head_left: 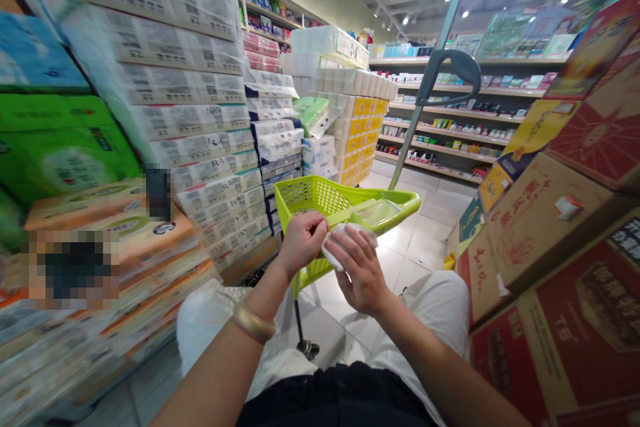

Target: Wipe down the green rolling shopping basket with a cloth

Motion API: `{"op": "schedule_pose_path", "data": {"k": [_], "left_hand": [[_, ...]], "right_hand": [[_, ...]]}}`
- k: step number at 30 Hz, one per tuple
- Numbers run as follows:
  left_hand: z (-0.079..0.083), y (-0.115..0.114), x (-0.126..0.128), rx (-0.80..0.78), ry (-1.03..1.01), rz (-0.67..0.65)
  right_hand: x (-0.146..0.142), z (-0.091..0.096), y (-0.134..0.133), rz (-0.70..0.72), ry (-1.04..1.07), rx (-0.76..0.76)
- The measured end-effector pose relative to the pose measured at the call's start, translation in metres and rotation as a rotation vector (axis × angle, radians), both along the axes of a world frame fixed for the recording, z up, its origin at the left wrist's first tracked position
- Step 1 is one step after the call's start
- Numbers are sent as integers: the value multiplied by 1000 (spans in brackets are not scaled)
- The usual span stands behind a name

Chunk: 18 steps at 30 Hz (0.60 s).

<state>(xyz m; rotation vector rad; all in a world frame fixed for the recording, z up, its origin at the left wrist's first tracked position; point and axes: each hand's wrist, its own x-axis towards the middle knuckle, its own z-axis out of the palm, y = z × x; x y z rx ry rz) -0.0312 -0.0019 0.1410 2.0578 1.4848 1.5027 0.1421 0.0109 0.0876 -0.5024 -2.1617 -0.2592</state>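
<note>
In front of my knees stands a lime-green plastic shopping cart (pixel 330 195) with a perforated basket. My left hand (pixel 303 243), a gold-coloured bangle on its wrist, is closed on the near rim of the cart. Beside it, my right hand (pixel 357 270) presses a white cloth (pixel 332 261) against the cart's near side, fingers bent over it. Whether the cloth is fabric or paper tissue I cannot tell. A flat, clear-covered panel (pixel 377 212) lies on the cart's top just beyond the cloth. Under the basket, a caster wheel (pixel 309 349) touches the floor.
Tall stacks of wrapped paper packs (pixel 195 87) rise on the left, orange packs (pixel 150 240) lower down. Cardboard cartons (pixel 530 233) crowd the right side. A grey pole with a hook-shaped holder (pixel 453 77) stands beyond the cart. Stocked shelves (pixel 450 113) line the back.
</note>
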Motion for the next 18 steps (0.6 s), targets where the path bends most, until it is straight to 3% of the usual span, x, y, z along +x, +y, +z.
{"op": "schedule_pose_path", "data": {"k": [2,5,8,10,15,18], "left_hand": [[0,0,0,-6,4,2],[1,-2,-2,-23,17,4],[2,-2,-3,-20,33,1],[2,-2,-3,-12,39,2],[1,0,-4,-2,40,-7],[1,-1,-3,1,48,-12]], "right_hand": [[2,3,7,0,5,35],[20,11,38,-85,91,24],[39,25,68,-234,161,-107],[43,35,75,-292,164,-205],[22,61,53,-76,-163,-246],[12,75,54,-57,-325,-259]]}}
